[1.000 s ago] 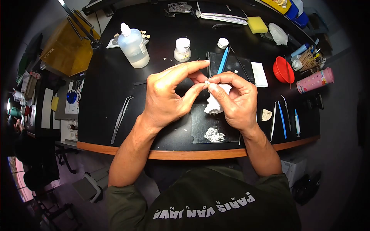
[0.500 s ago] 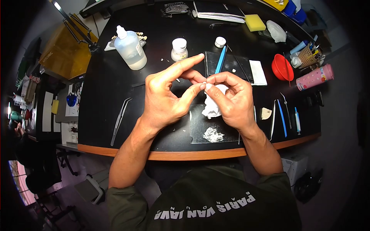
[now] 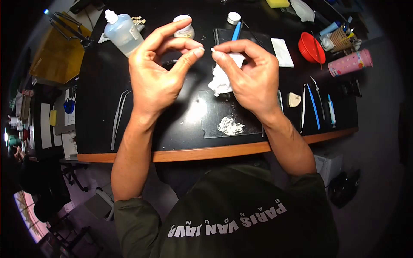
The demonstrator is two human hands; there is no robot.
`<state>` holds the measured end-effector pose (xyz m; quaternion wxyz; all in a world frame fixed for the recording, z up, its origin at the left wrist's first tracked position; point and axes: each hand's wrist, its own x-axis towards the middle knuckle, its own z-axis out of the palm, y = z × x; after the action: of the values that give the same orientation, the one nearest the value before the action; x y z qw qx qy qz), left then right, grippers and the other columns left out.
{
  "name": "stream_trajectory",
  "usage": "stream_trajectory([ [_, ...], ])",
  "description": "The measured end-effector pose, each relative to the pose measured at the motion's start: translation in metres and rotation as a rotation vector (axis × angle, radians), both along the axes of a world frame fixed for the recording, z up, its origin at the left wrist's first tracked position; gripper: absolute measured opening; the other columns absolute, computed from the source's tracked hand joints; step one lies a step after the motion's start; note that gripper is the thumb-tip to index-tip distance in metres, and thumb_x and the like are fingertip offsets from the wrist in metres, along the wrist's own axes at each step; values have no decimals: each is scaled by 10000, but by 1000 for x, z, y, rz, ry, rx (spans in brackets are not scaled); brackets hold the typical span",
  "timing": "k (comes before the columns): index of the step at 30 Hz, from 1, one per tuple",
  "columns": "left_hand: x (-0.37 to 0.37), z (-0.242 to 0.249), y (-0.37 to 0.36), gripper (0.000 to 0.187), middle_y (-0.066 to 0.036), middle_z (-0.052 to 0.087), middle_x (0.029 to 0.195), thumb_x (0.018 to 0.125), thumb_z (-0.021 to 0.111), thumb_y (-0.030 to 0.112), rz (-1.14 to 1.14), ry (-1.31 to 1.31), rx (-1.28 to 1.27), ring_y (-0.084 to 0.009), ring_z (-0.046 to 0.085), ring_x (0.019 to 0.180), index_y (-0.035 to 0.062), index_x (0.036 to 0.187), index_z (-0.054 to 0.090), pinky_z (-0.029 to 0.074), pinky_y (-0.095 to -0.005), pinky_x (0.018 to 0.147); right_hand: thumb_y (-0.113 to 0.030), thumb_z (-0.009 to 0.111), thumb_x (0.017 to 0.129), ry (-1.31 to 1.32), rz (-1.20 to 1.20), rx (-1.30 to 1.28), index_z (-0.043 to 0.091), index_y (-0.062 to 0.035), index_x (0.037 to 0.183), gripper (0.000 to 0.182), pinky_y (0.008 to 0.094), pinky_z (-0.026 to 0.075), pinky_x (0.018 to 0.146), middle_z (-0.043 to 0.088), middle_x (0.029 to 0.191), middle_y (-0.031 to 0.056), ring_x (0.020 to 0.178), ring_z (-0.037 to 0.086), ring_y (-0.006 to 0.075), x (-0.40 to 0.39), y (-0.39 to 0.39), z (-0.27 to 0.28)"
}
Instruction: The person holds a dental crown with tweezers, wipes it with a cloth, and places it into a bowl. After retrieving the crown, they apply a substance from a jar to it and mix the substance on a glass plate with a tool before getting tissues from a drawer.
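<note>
My left hand (image 3: 157, 73) is raised over the table with its index finger stretched up. Its thumb and another finger meet at the tips; anything between them is too small to make out. A short gap away, my right hand (image 3: 254, 77) pinches a tiny white piece (image 3: 213, 49) between thumb and index finger. A crumpled white tissue (image 3: 221, 79) hangs by its curled fingers, partly hidden by the hand. Below lies a glass slab (image 3: 211, 129) bearing a smear of white paste (image 3: 230, 126). Behind the right hand, a blue-handled tool (image 3: 236, 32) rests on a dark pad (image 3: 221, 38).
Metal tweezers (image 3: 118, 118) lie at left, near a squeeze bottle (image 3: 122, 34). White-lidded jars, including a small one (image 3: 233, 18), stand at the back. On the right are a red bowl (image 3: 310, 47), a pink tumbler (image 3: 350, 63), a blue stick (image 3: 314, 105) and a syringe (image 3: 331, 111).
My hands, whose fingertips met half a second ago, have parted, the left going leftward. The tissue has moved along with my right hand. The whole view has shifted too.
</note>
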<state>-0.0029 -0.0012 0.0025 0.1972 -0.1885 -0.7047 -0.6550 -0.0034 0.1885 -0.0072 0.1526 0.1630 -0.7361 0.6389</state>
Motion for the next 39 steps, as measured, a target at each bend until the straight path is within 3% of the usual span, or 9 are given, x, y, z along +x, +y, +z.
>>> stream_trajectory([
  [11,-2,5,-11,360,-57,738,1009,927,734,-72,15,-15,-127,-106,676,926,-24,1284,726,546,-257,889,-13,747,949,-72,250,-240,768,16,1045,102,219,486,535,745,839,32,655,624,20,3,-24,-14],
  [15,-3,9,-23,349,-49,731,1033,950,755,-23,114,-31,-61,-112,676,955,-17,1298,729,550,-263,900,-198,761,940,-30,414,20,762,15,1185,325,414,590,911,764,1182,228,1027,757,300,20,-26,-2],
  [18,-6,10,-31,347,-51,726,1038,957,764,0,131,2,-12,-110,671,956,-21,1302,726,547,-264,911,-208,765,946,252,366,249,751,-26,1258,361,470,536,1064,713,1338,220,1240,669,372,18,-24,-10],
  [22,-7,6,-31,349,-24,725,999,943,751,-51,65,-42,-52,-98,670,943,-3,1288,734,539,-260,917,-120,776,876,240,161,158,805,-31,980,140,417,554,912,780,1027,151,971,733,325,5,-9,2],
  [27,-6,2,-25,349,-15,723,987,934,756,-60,10,-82,-102,-91,674,938,-5,1278,738,543,-251,914,-55,759,961,107,-48,-138,786,-1,1041,101,204,540,739,766,965,46,842,688,68,-10,53,38],
  [29,-5,1,-24,330,-12,723,987,939,755,-55,3,-103,-94,-86,674,939,-5,1264,744,544,-248,909,-15,730,979,102,-139,-185,762,31,1097,130,206,541,766,755,978,47,859,684,70,-3,88,56],
  [31,-4,2,-25,306,-9,722,988,945,754,-50,2,-137,-84,-82,673,940,-5,1248,752,545,-244,902,-26,727,977,81,-197,-164,757,7,1148,176,196,434,685,764,977,53,772,579,29,5,121,56],
  [35,-4,3,-25,246,-55,758,1065,974,742,-31,-45,-137,-19,-102,702,967,-6,1218,762,563,-246,903,-9,722,981,-137,-277,252,759,45,1071,111,187,460,678,693,868,-17,766,585,8,46,185,45],
  [39,-3,9,-29,224,-80,757,1114,981,747,-11,-6,-173,19,-123,717,966,-11,1205,764,573,-260,921,-8,720,978,-255,-381,331,761,51,1024,85,192,424,630,651,794,-37,728,534,-6,65,208,27],
])
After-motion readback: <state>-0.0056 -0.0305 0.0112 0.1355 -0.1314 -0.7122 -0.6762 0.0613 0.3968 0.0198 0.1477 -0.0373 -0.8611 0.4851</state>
